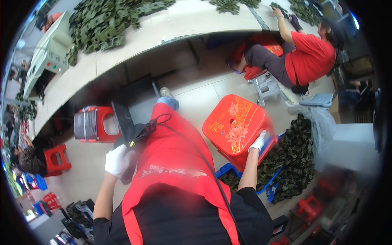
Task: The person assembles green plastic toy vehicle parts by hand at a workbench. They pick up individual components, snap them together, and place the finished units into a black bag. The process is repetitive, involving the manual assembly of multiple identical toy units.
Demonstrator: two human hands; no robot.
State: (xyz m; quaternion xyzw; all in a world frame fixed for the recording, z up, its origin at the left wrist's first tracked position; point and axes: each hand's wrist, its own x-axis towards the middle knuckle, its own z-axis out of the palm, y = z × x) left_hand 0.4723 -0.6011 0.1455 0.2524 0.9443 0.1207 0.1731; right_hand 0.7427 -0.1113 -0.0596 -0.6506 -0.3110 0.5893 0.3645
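A red plastic stool (222,124) with a flower print on its seat is at my right side. My right hand (259,141), in a white glove, grips the stool's near right edge. On the left, my left hand (117,161), also white-gloved, is curled closed beside my thigh. It is next to a black pouch with straps (141,134) at my waist; whatever its fingers hold, if anything, is hidden. A red apron (175,151) covers my front, and a thin black cable runs down across it.
A long pale table (183,18) curves across the far side, bearing camouflage netting (100,24). A co-worker (312,57) in red sits at far right. More netting (294,159) with blue crates lies behind the stool. Another red stool (98,124) stands left.
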